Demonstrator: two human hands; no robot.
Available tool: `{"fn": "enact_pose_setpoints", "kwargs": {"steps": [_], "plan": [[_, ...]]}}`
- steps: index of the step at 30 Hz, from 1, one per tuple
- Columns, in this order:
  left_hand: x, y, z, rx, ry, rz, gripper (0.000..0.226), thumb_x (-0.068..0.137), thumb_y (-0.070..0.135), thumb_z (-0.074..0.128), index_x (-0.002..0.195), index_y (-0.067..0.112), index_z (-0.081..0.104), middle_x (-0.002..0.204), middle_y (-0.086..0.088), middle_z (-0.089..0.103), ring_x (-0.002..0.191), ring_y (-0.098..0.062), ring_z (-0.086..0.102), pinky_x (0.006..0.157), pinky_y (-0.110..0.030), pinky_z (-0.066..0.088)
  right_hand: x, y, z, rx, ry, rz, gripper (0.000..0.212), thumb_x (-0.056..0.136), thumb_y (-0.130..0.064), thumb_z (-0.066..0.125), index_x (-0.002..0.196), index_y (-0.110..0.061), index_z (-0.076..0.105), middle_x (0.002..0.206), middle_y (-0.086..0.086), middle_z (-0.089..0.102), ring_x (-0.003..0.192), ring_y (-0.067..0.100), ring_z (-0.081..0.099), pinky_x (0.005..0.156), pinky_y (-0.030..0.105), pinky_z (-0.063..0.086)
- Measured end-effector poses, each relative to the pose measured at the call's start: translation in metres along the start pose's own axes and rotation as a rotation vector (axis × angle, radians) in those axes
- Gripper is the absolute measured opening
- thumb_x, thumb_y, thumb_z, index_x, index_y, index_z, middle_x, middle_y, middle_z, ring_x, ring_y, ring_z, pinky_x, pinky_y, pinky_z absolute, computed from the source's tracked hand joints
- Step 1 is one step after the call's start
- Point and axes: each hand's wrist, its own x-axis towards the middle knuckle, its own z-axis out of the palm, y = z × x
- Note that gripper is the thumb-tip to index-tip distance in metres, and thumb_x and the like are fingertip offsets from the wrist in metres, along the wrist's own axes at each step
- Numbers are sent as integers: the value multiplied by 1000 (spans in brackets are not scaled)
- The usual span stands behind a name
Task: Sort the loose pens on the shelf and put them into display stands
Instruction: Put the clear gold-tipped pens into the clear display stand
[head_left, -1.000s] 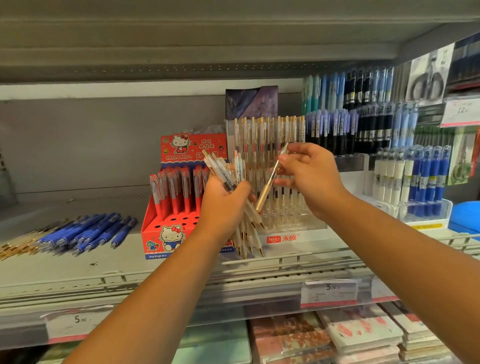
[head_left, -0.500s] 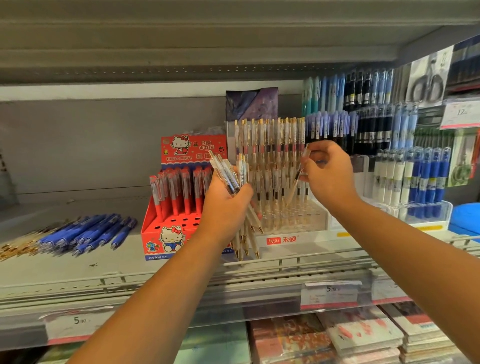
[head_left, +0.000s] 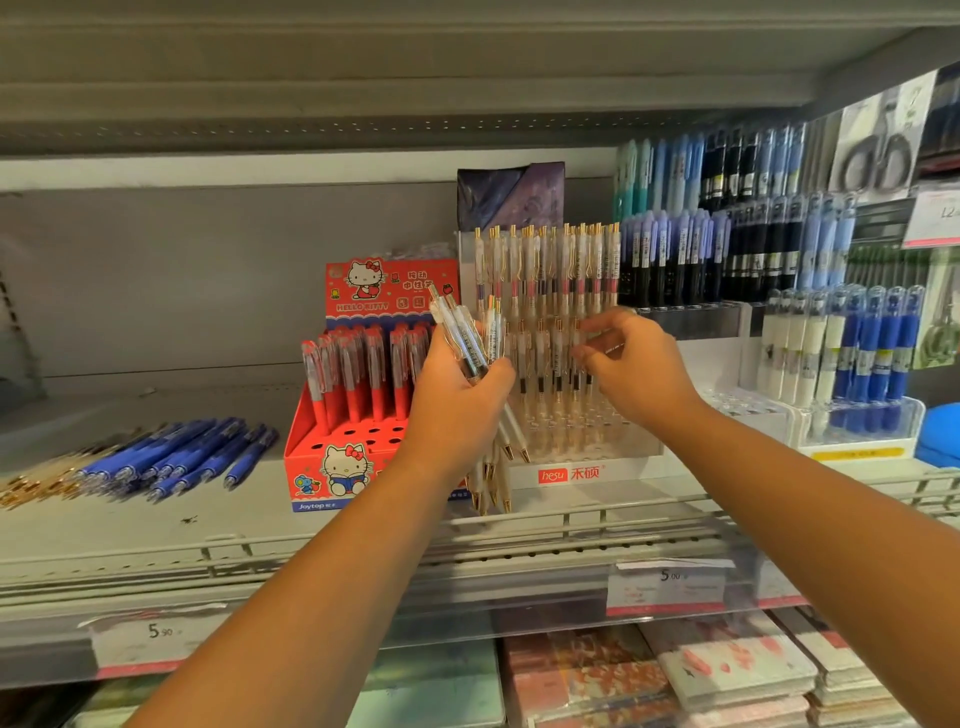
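My left hand (head_left: 457, 410) grips a bundle of clear pens with gold tips (head_left: 464, 332), held in front of the shelf with the tips pointing down. Behind it stands a clear tiered display stand (head_left: 571, 474) with a white base, filled with rows of the same pens. My right hand (head_left: 636, 371) reaches into the stand's middle rows, thumb and forefinger curled round one clear pen (head_left: 577, 340) that stands upright among the others. Loose blue pens (head_left: 171, 457) lie in a heap on the shelf at the left, with loose gold-tipped pens (head_left: 26, 483) beside them.
A red cartoon-cat pen stand (head_left: 343, 467) with red pens and several free holes stands left of the clear one. Dark and blue pen racks (head_left: 727, 249) and a clear stand of white and blue pens (head_left: 857, 415) fill the right. A wire rail (head_left: 571, 519) edges the shelf front.
My right hand carried a single pen from the bundle over to the clear stand and lowered it into the rows. My left hand kept holding the bundle nearly still.
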Motion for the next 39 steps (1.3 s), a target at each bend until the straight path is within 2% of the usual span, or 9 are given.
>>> {"fn": "enact_pose_setpoints", "kwargs": {"steps": [7,11,14,16,18,24,31,35,39], "plan": [[-1,0,0,16,6,2,28,94,12,59,103,38,53,99,13,63,83,16,58,63,1,42,-6,-2,0,-11,22,-27,26,90,-26,69,115,-19,67,88,-10,64,78,-2,58,63,10,40],[-1,0,0,8,25,4,30,94,15,62,117,31,55,102,18,65,89,16,59,68,2,43,-11,-13,-4,-41,164,-113,29,92,-36,65,115,-19,69,95,-7,65,76,-4,54,66,11,39],[-1,0,1,4,22,9,34,92,18,66,123,27,56,104,18,67,94,11,61,76,-9,49,-18,-33,-8,49,205,-235,22,91,-31,65,107,-17,68,94,-4,63,78,1,56,68,13,43],[0,0,1,-5,22,23,37,92,18,67,126,25,56,107,16,68,97,8,63,82,-16,52,-24,-49,-7,174,114,-253,16,90,-26,66,103,-16,67,92,-5,64,81,3,58,70,13,47],[1,0,1,-22,11,34,37,91,15,67,126,23,56,108,14,69,99,4,64,87,-24,54,-28,-63,-4,306,-28,-202,17,90,-23,68,106,-17,67,94,-5,66,86,5,61,74,18,52],[1,-1,2,-111,-27,48,32,95,8,61,126,17,58,108,4,71,99,-9,69,77,-21,55,-26,-80,1,580,-324,62,16,90,-12,68,103,-22,69,96,2,71,86,17,68,66,29,58],[0,-2,0,-121,-41,30,33,97,16,59,130,19,57,114,8,70,107,-6,65,87,-25,55,-26,-76,-3,726,-323,161,13,88,-4,68,98,-11,69,86,3,69,81,15,68,72,28,56],[0,0,2,-138,-8,1,22,98,14,57,115,26,61,99,17,73,94,-3,69,74,-21,55,-28,-76,-6,773,-323,224,15,91,0,62,106,-2,65,95,15,65,82,21,70,68,30,58],[1,2,0,-95,79,-32,13,97,13,56,99,26,59,77,16,72,75,-7,70,68,-33,58,-32,-76,-9,789,-243,249,11,94,1,57,105,-1,61,88,12,61,72,17,72,60,29,58]]}}
